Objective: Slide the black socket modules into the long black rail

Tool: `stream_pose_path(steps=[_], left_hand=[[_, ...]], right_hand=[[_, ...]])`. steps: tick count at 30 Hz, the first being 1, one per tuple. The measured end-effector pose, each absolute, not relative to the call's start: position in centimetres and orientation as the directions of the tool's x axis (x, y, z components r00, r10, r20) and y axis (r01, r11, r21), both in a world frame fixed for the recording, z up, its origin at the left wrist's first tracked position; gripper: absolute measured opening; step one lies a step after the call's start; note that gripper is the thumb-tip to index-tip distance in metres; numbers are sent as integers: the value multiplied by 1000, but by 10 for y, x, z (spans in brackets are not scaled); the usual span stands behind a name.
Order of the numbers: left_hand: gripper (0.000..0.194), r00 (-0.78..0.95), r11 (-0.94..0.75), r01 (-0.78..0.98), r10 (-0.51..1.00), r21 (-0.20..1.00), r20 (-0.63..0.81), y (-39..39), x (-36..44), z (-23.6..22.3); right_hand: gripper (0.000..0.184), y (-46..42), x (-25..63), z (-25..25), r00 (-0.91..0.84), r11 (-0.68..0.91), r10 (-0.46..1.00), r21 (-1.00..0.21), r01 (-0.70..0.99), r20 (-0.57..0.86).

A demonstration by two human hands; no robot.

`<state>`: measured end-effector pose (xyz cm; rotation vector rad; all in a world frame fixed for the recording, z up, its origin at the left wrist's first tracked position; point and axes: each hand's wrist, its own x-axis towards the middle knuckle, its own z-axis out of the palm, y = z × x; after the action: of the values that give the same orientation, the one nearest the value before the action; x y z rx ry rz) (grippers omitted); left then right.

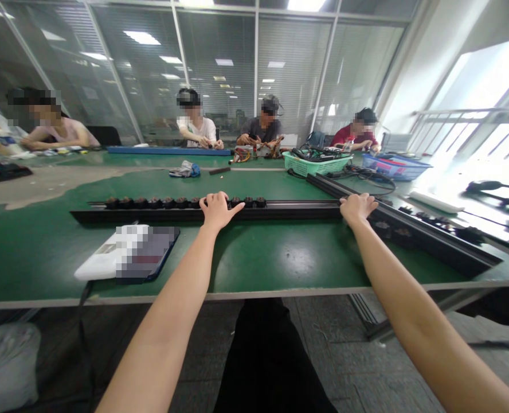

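Observation:
A long black rail [301,213] lies across the green table in front of me, with a row of small round black pieces [168,202] along its left and middle part. My left hand [215,211] is on the rail among these pieces, its fingers bent over the far side and its thumb stretched out to the right. At the rail's right end, my right hand [358,207] grips it, fingers over the top. A second black rail [426,235] runs slantwise just beyond that hand. The undersides of both hands are hidden.
A white device [104,258] and a dark phone-like slab [164,252] lie near the table's front edge. Behind are a crumpled cloth [186,169], a green basket [314,166] of cables and a blue basket [396,167]. Several people sit along the far side.

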<state>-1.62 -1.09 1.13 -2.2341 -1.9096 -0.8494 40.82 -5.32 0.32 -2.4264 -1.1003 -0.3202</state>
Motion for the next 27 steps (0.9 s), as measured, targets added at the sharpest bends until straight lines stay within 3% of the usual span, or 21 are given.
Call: stream_pose_path(steps=[12,19,24,27], left_hand=[[50,63,-208,937,891,280,450,-12,-15,13],[50,64,-210,937,888,278,455,-12,-15,13],[50,68,-215,936,886,278,458,-11,-16,11],[50,73,-221,935,885,278,460,-11,-16,11]], right_hand=[[46,-58,426,9,697,-638,635,-283,717,334],[46,-65,441,11,747,-665,542,-347,661,385],[54,-65,449,10,734,-641,577,-359,678,357],[51,-60,446,8,721,-656,619,-300,692,311]])
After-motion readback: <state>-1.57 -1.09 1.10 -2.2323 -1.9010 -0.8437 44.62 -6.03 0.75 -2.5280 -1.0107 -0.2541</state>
